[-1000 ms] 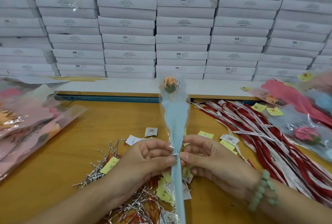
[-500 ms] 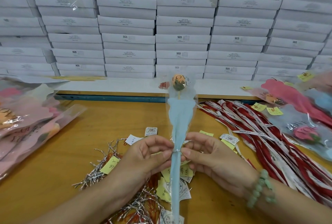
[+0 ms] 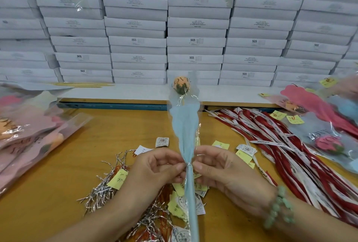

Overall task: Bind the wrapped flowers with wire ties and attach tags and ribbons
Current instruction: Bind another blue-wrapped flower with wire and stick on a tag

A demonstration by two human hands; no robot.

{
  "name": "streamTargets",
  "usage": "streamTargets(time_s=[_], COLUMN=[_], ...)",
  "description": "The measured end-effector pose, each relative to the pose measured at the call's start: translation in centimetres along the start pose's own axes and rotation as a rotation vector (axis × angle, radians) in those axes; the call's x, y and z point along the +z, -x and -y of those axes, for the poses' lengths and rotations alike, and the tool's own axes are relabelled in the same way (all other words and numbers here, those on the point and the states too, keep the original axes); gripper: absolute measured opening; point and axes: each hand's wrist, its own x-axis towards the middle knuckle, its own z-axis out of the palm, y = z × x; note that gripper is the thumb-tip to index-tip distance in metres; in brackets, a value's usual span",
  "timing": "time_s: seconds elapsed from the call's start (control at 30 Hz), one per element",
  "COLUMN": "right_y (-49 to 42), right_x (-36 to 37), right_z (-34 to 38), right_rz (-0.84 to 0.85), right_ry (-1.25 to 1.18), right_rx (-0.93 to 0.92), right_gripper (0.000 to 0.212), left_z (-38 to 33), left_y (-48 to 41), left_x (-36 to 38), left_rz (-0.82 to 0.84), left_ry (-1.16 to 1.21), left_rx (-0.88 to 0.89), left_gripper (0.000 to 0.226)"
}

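**Wire tie pinched at the neck of a blue wrapped flower**

Nearest to the camera, a bracelet of green beads (image 3: 279, 206) is worn on the right wrist. Just beyond it, the left grip (image 3: 155, 168) and the right grip (image 3: 222, 172) are brought together from both sides of one wrapped flower (image 3: 185, 125). The fingers of each are curled, and a silver wire tie (image 3: 188, 164) is pinched between the fingertips at the narrow neck of the wrapping. The tie is seen around the stem part, at the place where the blue paper and clear film are gathered.

The flower is held above the tabletop (image 3: 58, 193), nearly upright in the picture, with its orange head (image 3: 181, 85) at the far end.

Under the hands, a heap of yellow and white tags (image 3: 180, 203) is spread. A bundle of loose silver wire ties (image 3: 100, 193) lies beside it, on the left. To the right, red and white ribbons (image 3: 280, 144) are laid in a long bunch.

Further out, pink wrapped flowers (image 3: 29, 125) are piled at the left edge, and more wrapped flowers (image 3: 329, 125), pink and blue, at the right edge.

At the back, white boxes (image 3: 195, 28) are stacked in many rows behind the tabletop.
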Motion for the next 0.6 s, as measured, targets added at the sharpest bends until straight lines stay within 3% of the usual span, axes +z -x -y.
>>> streamTargets(time_s=[0.3, 0.43, 0.6], right_y=[0.0, 0.0, 0.0], right_x=[0.0, -0.1, -0.2], right_z=[-0.1, -0.2, -0.2], right_rz=[0.01, 0.01, -0.029], right_ry=[0.006, 0.008, 0.105], right_rx=[-0.008, -0.013, -0.04], right_gripper=[0.033, 0.032, 0.027], left_z=[0.0, -0.8, -1.3], left_y=[0.0, 0.1, 0.5], left_x=[-0.1, 0.1, 0.7], left_rz=[-0.077, -0.067, -0.062], left_ry=[-0.148, -0.185, -0.165], left_rx=[0.053, 0.053, -0.06], left_gripper=[0.018, 0.006, 0.031])
